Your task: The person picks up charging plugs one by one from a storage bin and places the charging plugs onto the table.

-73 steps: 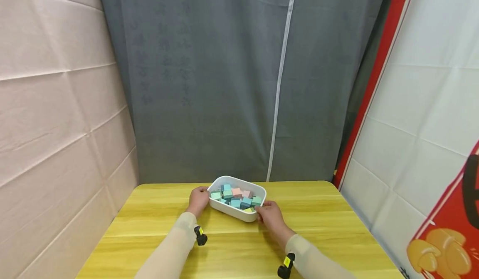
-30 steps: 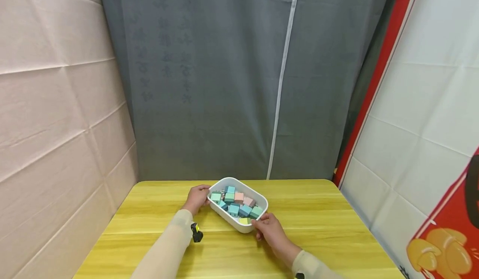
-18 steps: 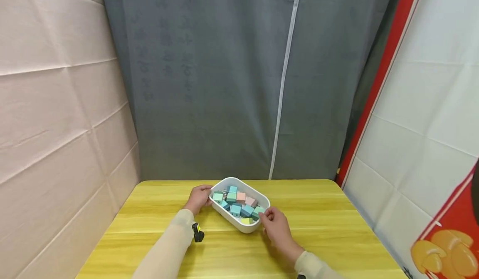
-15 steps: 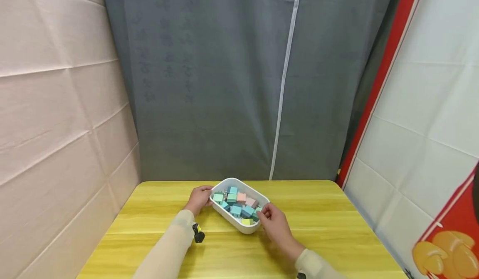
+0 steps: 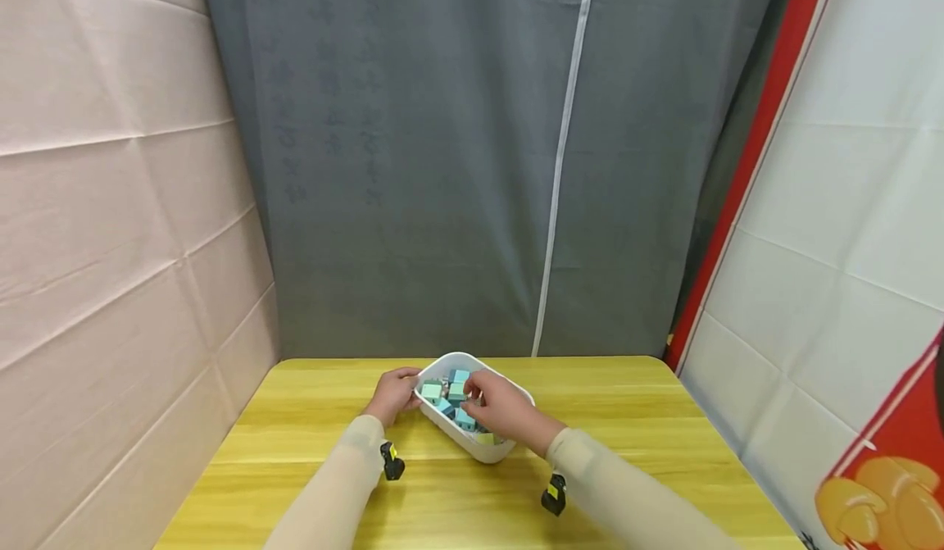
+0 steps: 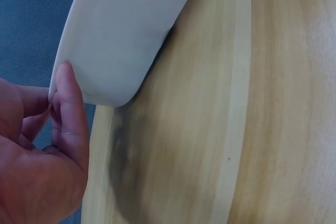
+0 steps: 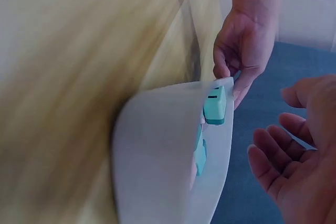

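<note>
A white plastic bin [image 5: 451,431] sits slanted on the table, holding several small pastel blocks. Blue [image 5: 460,376], mint-green [image 5: 431,391] and yellow [image 5: 486,438] ones show in the head view. One teal block [image 7: 214,106], marked with a dark slot, shows inside the rim in the right wrist view. My left hand [image 5: 392,394] pinches the bin's left corner, thumb and fingers on either side of the rim. Over the bin hovers my right hand [image 5: 505,411], fingers loosely bent with nothing between them, hiding the blocks on the right side.
The yellow wood-grain table [image 5: 317,427] reaches back to a grey curtain [image 5: 413,206]. Pale panels [image 5: 125,247] stand on the left. On the right are white panels [image 5: 826,230] with a red border. Black cameras [image 5: 553,494] are strapped to both wrists.
My right hand has left the bin's right corner and moved left over the blocks. The bin was turned slightly earlier; my left hand keeps its hold.
</note>
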Demonstrator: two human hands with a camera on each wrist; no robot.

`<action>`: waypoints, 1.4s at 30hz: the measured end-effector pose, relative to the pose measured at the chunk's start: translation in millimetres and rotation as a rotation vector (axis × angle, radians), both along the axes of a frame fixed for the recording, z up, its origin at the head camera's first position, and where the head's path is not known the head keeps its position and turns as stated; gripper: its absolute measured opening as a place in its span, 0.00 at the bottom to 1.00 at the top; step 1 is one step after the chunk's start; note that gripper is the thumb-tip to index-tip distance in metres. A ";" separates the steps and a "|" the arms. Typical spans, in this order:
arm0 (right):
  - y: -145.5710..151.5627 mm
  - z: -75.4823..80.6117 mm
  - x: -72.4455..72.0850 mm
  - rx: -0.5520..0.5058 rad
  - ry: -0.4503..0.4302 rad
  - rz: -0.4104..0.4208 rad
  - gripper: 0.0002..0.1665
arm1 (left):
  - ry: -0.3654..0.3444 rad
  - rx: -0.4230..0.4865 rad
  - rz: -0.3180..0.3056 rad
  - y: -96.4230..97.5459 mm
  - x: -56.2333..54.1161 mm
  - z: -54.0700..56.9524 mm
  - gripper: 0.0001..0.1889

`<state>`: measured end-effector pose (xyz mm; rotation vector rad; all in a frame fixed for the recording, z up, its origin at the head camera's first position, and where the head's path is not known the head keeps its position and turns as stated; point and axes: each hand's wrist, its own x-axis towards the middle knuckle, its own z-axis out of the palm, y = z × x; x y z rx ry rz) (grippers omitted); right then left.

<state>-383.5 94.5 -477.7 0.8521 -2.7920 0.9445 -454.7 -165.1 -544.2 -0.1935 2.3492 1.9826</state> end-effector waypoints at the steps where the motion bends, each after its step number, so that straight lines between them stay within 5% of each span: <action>1: -4.8 1.5 -4.7 0.031 0.017 0.008 0.10 | 0.005 0.002 -0.002 0.1 -0.3 0.0 0.19; 8: -34.0 3.0 -32.9 0.176 0.020 -0.010 0.19 | 0.019 0.000 -0.001 -0.1 0.6 0.0 0.19; 17: -57.1 -9.1 -60.9 0.203 -0.019 -0.038 0.31 | 0.024 0.014 -0.003 0.0 5.2 2.4 0.18; 31: -73.2 -32.6 -75.7 0.228 -0.065 -0.030 0.27 | 0.034 0.011 0.008 5.9 6.6 5.4 0.18; 42: -84.0 -41.3 -80.6 0.242 -0.015 -0.039 0.25 | 0.041 -0.002 0.009 4.0 2.2 1.0 0.17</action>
